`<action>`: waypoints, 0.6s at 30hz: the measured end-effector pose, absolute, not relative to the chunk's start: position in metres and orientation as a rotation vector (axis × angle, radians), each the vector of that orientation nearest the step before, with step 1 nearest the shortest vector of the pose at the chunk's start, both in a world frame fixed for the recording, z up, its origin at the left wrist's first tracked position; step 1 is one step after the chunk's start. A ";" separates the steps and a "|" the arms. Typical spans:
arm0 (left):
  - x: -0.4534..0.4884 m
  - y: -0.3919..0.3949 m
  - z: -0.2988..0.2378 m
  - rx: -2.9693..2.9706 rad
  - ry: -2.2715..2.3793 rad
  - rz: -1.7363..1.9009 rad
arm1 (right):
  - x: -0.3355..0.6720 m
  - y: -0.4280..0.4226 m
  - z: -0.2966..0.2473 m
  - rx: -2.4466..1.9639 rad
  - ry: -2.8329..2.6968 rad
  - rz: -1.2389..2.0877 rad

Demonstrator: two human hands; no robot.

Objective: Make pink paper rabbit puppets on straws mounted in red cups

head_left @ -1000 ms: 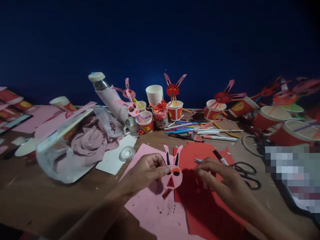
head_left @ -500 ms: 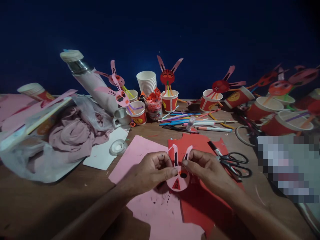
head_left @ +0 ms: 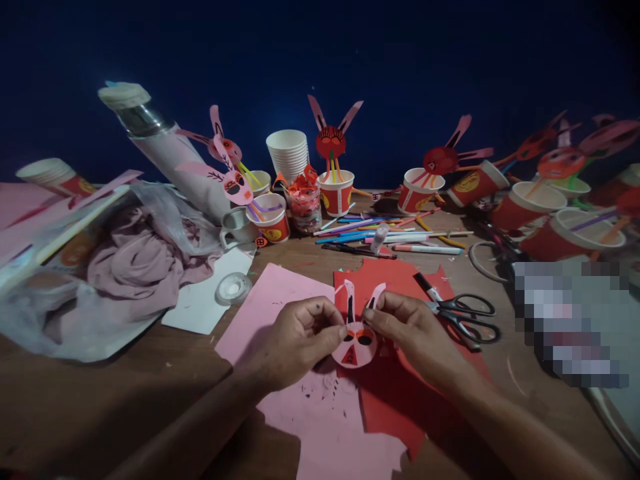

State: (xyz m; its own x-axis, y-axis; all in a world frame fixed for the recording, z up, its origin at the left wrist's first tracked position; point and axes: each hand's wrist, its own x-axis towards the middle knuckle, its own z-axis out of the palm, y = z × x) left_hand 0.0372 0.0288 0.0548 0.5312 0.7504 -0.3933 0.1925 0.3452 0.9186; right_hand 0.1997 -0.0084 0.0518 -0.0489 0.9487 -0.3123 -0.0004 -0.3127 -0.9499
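Between my hands is a pink paper rabbit face [head_left: 355,357] with black eyes, a red triangle and two upright ears with black strips. My left hand [head_left: 307,337] pinches its left edge between thumb and fingers. At the base of the right ear [head_left: 376,295], my right hand [head_left: 407,327] is closed, thumb against fingers. Beneath lie pink paper [head_left: 275,300] with black marks and red paper [head_left: 390,407] with cut edges. Black-handled scissors [head_left: 467,313] rest to the right of my right hand, beside a dark marker [head_left: 425,287].
Pens and straws [head_left: 380,237] lie across the table's middle. Behind them stand paper cups [head_left: 336,193] with rabbit figures and a jar of red scraps [head_left: 305,203]. At left are a leaning thermos [head_left: 170,157], a plastic bag with cloth [head_left: 135,260] and a tape roll [head_left: 233,288].
Both eyes of the rabbit face now show, as my left thumb has moved off toward its left edge. The face sits slightly higher in view.
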 end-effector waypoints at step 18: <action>0.031 0.025 0.046 1.615 0.974 0.593 | 0.198 -0.009 0.042 -1.350 -0.881 1.515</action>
State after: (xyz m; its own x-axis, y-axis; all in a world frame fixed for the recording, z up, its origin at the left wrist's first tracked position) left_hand 0.0306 0.0249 0.0460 0.5359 0.8370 -0.1104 0.2856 -0.0567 0.9567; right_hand 0.1984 -0.0092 0.0417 -0.0034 0.9370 -0.3492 -0.1603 -0.3452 -0.9247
